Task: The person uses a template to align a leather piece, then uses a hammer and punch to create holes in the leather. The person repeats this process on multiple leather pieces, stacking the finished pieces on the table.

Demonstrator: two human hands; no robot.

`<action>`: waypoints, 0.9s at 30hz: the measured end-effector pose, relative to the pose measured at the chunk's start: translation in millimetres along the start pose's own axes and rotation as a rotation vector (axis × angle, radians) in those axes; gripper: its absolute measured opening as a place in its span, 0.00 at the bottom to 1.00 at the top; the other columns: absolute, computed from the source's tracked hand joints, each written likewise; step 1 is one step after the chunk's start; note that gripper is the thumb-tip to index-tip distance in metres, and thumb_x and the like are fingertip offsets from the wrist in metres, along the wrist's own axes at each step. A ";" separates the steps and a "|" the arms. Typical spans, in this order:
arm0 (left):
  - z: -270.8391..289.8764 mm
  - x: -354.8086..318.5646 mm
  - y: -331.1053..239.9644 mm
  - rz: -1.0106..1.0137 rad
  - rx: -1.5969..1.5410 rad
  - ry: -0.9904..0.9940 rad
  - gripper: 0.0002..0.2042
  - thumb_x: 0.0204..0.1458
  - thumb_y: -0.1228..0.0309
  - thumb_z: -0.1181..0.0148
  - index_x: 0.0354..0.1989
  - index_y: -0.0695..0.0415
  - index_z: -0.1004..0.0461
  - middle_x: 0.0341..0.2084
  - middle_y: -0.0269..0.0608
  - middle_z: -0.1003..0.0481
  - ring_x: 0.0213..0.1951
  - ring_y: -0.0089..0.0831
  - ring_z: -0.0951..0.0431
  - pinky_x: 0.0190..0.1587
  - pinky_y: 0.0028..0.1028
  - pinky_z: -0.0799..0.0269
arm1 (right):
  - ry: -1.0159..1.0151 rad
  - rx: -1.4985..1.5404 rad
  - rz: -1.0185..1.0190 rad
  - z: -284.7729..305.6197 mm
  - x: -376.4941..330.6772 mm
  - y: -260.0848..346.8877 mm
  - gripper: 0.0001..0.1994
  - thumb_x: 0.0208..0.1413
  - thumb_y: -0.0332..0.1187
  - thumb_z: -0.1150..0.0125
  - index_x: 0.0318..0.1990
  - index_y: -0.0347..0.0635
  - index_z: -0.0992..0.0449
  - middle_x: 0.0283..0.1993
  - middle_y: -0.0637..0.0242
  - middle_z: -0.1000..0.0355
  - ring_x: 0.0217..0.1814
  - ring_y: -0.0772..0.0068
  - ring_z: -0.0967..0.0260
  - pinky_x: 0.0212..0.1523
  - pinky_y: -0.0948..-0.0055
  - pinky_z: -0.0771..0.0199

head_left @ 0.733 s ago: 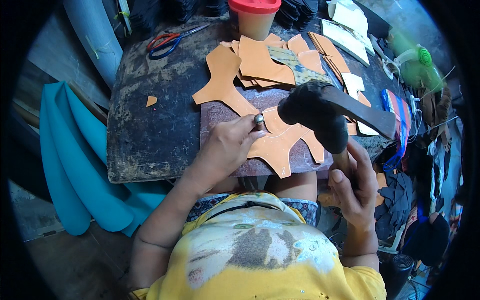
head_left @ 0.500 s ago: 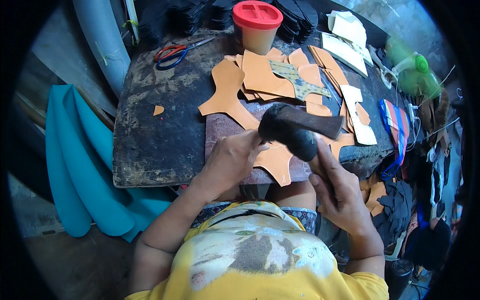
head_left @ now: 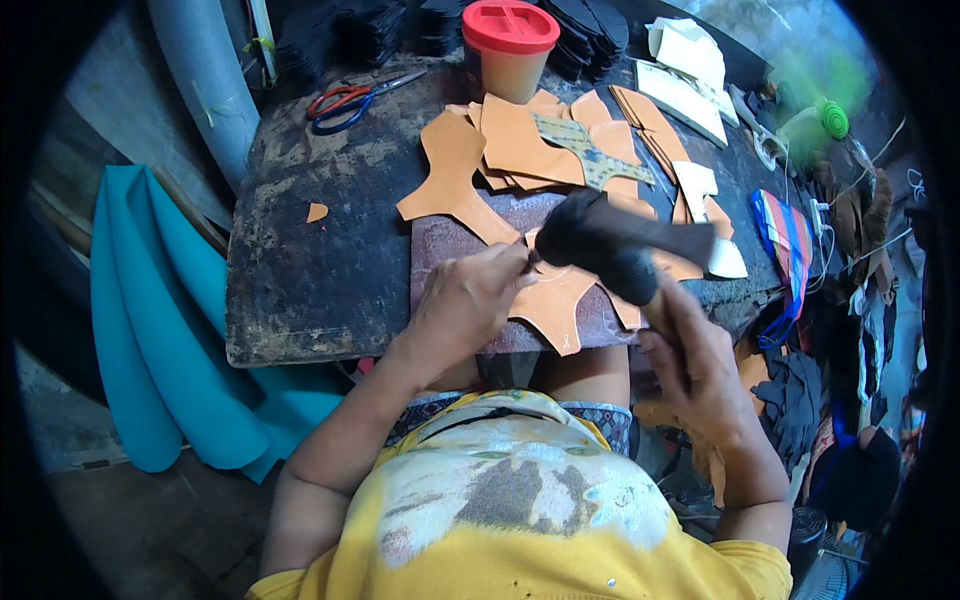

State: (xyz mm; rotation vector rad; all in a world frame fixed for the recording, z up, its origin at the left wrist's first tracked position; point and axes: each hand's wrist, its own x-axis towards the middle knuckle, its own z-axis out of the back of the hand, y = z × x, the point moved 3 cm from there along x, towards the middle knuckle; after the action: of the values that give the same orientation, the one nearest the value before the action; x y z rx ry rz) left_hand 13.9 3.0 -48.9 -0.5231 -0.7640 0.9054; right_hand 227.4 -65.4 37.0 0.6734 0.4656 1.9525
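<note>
The tan leather piece (head_left: 556, 305) lies on the dark reddish slab (head_left: 440, 250) at the near edge of the worn work table (head_left: 300, 260), just in front of the person. The left hand (head_left: 470, 300) presses down on it, fingertips pinched at its far edge. The right hand (head_left: 690, 360) is wrapped tight around the handle of a dark hammer (head_left: 610, 240), whose head is blurred just above the piece, right of the left fingertips. Half a second ago the hammer head sat a little nearer the person over the piece's right part; earlier still it was raised higher to the right. The left hand has stayed on the leather throughout.

Farther back, a stack of tan cut pieces (head_left: 520, 150) is spread across the table, with a patterned piece (head_left: 585, 160) on top. A jar with a red lid (head_left: 510, 45) stands at the far edge, and red-handled scissors (head_left: 345, 100) lie to its left. A small tan scrap (head_left: 316, 212) sits alone on the left. Teal sheet material (head_left: 160, 330) leans beside the table on the left.
</note>
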 end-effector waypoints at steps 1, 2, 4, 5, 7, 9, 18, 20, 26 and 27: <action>0.1 1.4 3.6 0.010 -0.032 0.008 0.07 0.55 0.73 0.44 0.39 0.63 0.30 0.30 0.54 0.26 0.34 0.53 0.23 0.34 0.44 0.28 | -0.036 0.040 -0.010 2.0 -2.7 0.0 0.27 0.56 0.22 0.43 0.64 0.38 0.40 0.40 0.44 0.27 0.39 0.43 0.24 0.40 0.63 0.26; 0.2 2.2 7.4 0.022 -0.067 0.001 0.07 0.56 0.72 0.45 0.39 0.63 0.31 0.31 0.56 0.26 0.34 0.55 0.24 0.34 0.45 0.28 | -0.142 -0.008 0.038 3.4 -3.2 -1.4 0.25 0.59 0.24 0.44 0.63 0.38 0.41 0.36 0.54 0.26 0.31 0.63 0.25 0.34 0.69 0.28; 1.1 1.8 13.6 0.046 -0.188 -0.015 0.07 0.57 0.73 0.46 0.39 0.64 0.31 0.30 0.56 0.25 0.33 0.53 0.22 0.34 0.42 0.28 | -0.186 0.395 -0.275 0.6 -9.5 -11.5 0.22 0.62 0.27 0.47 0.63 0.37 0.41 0.31 0.67 0.31 0.27 0.84 0.36 0.27 0.79 0.35; 1.9 2.6 17.7 0.093 -0.293 -0.034 0.07 0.57 0.73 0.46 0.39 0.64 0.31 0.29 0.55 0.25 0.32 0.52 0.22 0.33 0.41 0.28 | -0.188 0.578 -0.318 -2.5 -11.4 -13.2 0.21 0.65 0.30 0.50 0.63 0.37 0.42 0.29 0.75 0.39 0.26 0.91 0.47 0.25 0.86 0.46; 4.1 3.1 22.4 0.135 -0.399 -0.035 0.07 0.57 0.73 0.46 0.39 0.65 0.30 0.27 0.55 0.25 0.31 0.50 0.22 0.33 0.39 0.28 | -0.191 0.698 -0.346 -9.0 -12.3 -15.4 0.21 0.66 0.31 0.50 0.64 0.37 0.43 0.30 0.76 0.39 0.26 0.91 0.48 0.24 0.87 0.48; 7.3 2.7 23.8 0.143 -0.410 0.006 0.07 0.57 0.73 0.45 0.38 0.65 0.29 0.26 0.54 0.26 0.30 0.49 0.21 0.32 0.37 0.28 | -0.167 0.725 -0.419 -13.9 -13.6 -17.6 0.23 0.66 0.31 0.50 0.65 0.36 0.44 0.30 0.78 0.39 0.25 0.91 0.48 0.23 0.87 0.48; 11.2 0.8 16.7 0.116 -0.246 0.038 0.06 0.55 0.76 0.43 0.37 0.67 0.26 0.27 0.46 0.22 0.33 0.27 0.19 0.37 0.27 0.25 | -0.145 0.764 -0.398 -11.5 -16.5 -14.0 0.23 0.66 0.31 0.50 0.65 0.36 0.44 0.29 0.78 0.38 0.23 0.92 0.48 0.22 0.88 0.49; 9.3 -0.7 13.8 0.097 -0.233 0.036 0.06 0.55 0.76 0.42 0.37 0.67 0.26 0.27 0.49 0.23 0.31 0.34 0.20 0.36 0.29 0.26 | -0.141 0.747 -0.389 -7.5 -15.5 -12.0 0.23 0.65 0.31 0.50 0.65 0.36 0.44 0.29 0.78 0.38 0.23 0.91 0.48 0.22 0.88 0.49; 11.5 -0.8 1.1 -0.041 -0.169 -0.008 0.07 0.53 0.76 0.41 0.36 0.67 0.28 0.29 0.57 0.25 0.33 0.53 0.23 0.35 0.36 0.28 | -0.185 0.563 -0.187 12.5 -1.2 -3.4 0.24 0.63 0.29 0.48 0.65 0.35 0.42 0.32 0.73 0.34 0.27 0.88 0.43 0.26 0.84 0.44; 11.7 -0.9 0.2 -0.035 -0.167 -0.007 0.07 0.53 0.76 0.41 0.37 0.67 0.29 0.30 0.57 0.25 0.34 0.53 0.23 0.36 0.37 0.28 | -0.175 0.511 -0.145 12.9 3.7 -2.6 0.24 0.63 0.28 0.48 0.65 0.34 0.42 0.33 0.71 0.32 0.28 0.86 0.40 0.27 0.82 0.41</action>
State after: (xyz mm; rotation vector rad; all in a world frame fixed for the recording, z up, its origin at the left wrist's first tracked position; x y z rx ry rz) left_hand 4.4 3.4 -42.0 -0.6514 -0.8569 0.8155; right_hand 236.0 -60.4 46.4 1.0899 0.8909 1.6267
